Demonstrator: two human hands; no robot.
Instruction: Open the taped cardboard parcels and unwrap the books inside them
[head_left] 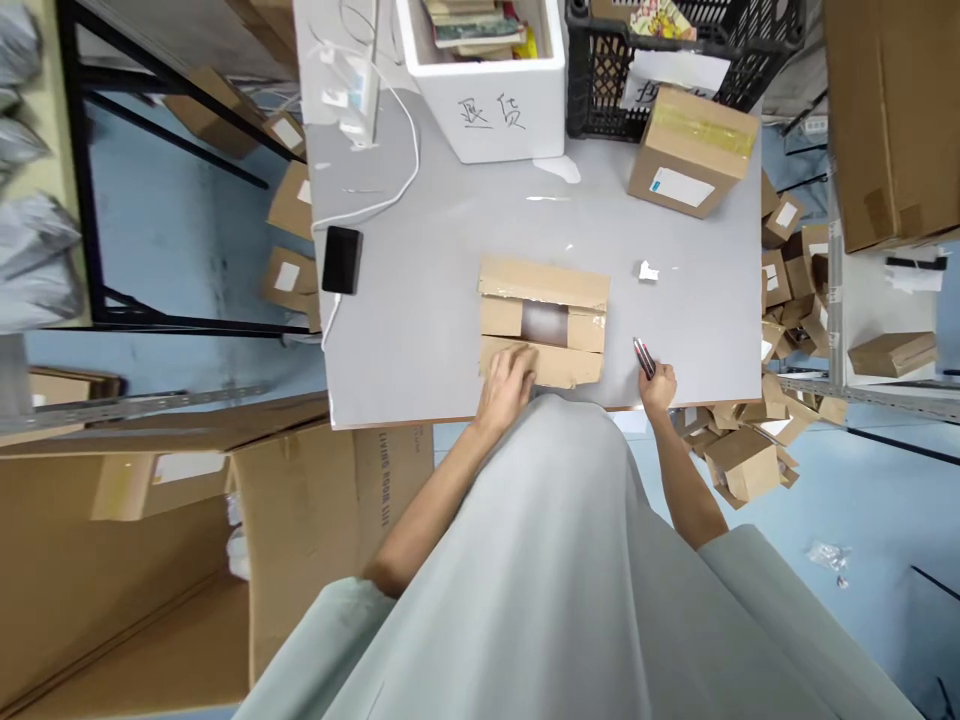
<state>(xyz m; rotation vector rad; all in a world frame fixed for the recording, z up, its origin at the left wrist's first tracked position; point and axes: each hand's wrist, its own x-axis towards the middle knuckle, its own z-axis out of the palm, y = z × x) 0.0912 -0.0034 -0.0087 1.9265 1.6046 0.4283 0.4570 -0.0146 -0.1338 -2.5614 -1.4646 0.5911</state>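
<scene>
A small cardboard box (pixel 544 277) lies on the grey table near its front edge. Its top flaps are partly parted, and a dark gap shows in the middle. My left hand (pixel 508 385) grips the near flap at its left end, fingers bent over the cardboard and thumb hidden. To the right of the box, my right hand (pixel 658 386) is closed around a slim utility knife (pixel 643 357) with dark and red parts. The knife points up and to the left, apart from the box.
A white foam bin (pixel 491 115), a black plastic crate (pixel 604 85) and a taped carton (pixel 694 150) stand at the back of the table (pixel 420 340). A black device (pixel 342 260) with a white cable lies left. A paper scrap (pixel 648 272) lies right. Large open carton (pixel 300 540) stands lower left.
</scene>
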